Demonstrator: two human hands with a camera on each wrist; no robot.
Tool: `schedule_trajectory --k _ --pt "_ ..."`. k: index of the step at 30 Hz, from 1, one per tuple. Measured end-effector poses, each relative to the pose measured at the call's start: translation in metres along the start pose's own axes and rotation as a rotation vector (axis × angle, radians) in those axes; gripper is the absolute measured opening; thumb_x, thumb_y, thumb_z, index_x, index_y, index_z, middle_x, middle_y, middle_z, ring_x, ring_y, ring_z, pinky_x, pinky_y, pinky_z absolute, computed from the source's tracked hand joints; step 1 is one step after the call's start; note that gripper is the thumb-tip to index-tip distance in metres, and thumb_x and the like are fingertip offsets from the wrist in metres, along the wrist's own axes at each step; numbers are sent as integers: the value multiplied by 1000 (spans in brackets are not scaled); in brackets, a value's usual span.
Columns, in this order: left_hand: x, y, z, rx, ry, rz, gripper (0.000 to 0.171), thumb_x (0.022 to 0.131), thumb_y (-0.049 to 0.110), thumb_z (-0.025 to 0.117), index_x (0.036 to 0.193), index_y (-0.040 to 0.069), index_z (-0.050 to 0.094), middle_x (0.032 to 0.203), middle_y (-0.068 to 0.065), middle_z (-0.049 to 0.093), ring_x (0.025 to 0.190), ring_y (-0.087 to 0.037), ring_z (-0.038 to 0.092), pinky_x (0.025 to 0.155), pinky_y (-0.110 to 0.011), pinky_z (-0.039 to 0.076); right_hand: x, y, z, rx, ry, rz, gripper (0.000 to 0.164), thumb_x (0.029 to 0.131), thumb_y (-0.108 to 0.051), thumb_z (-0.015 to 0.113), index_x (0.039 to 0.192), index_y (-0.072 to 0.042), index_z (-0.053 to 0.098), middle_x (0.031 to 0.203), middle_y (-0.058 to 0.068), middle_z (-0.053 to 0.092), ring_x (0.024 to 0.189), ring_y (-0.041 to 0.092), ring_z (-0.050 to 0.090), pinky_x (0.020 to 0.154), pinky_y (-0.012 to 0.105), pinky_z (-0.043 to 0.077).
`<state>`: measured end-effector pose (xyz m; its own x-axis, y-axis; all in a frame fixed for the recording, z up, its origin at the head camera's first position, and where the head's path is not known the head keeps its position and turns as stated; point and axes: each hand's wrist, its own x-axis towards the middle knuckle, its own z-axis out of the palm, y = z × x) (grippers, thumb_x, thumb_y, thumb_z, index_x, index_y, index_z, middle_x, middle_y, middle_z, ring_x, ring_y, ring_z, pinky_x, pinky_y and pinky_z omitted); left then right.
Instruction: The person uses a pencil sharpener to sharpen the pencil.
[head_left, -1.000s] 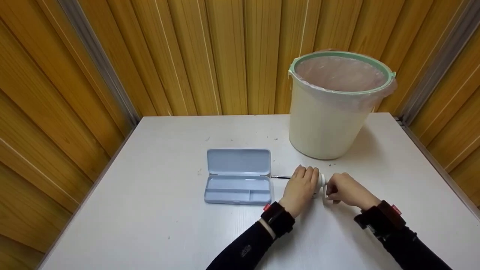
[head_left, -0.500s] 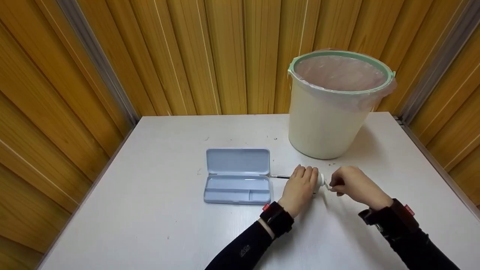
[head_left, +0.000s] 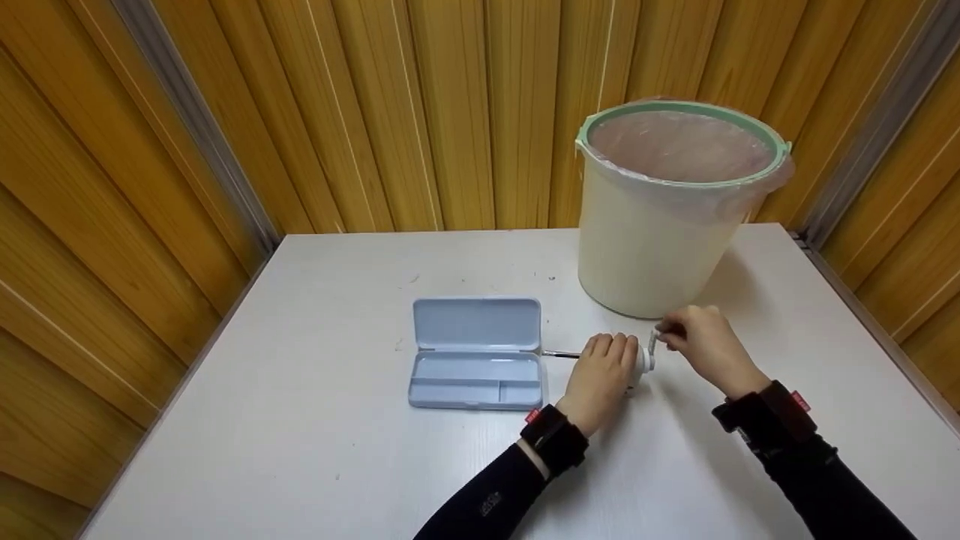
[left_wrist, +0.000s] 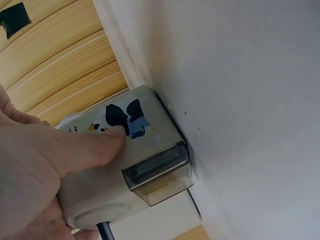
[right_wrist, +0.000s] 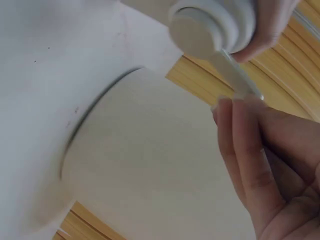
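A pale hand-crank pencil sharpener [left_wrist: 92, 192] with a dark cartoon print sits on the white table, its see-through shavings drawer [left_wrist: 170, 187] showing in the left wrist view. My left hand [head_left: 598, 384] grips its body from above and covers most of it in the head view. Out of its left side sticks a dark pencil [head_left: 562, 354], the inserted end hidden. On the opposite side, the fingertips of my right hand [head_left: 709, 349] pinch the end of the crank handle [right_wrist: 234, 74], which points upward and away in the head view. The knob is hidden by the fingers.
Left of the sharpener lies a light blue pencil case [head_left: 477, 324], lid open, its compartments bare. A tall cream bin [head_left: 649, 247] with a green rim and pink liner stands behind my right hand. Wood-patterned panels [head_left: 450, 112] enclose the table's back and sides.
My right hand has swung the crank from pointing down toward me, out to the right, and up to the far side. The left hand, sharpener and pencil stay in place.
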<state>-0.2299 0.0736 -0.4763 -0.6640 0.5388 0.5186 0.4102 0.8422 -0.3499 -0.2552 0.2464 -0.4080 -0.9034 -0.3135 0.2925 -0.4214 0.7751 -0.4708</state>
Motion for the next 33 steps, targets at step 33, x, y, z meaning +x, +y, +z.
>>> schedule_trajectory --k 33 --pt "0 0 0 -14 -14 -5 28 99 16 42 124 16 54 113 7 59 104 -8 55 95 -22 45 -8 34 45 26 -283 12 9 72 4 77 71 2 69 64 7 67 57 10 55 57 25 48"
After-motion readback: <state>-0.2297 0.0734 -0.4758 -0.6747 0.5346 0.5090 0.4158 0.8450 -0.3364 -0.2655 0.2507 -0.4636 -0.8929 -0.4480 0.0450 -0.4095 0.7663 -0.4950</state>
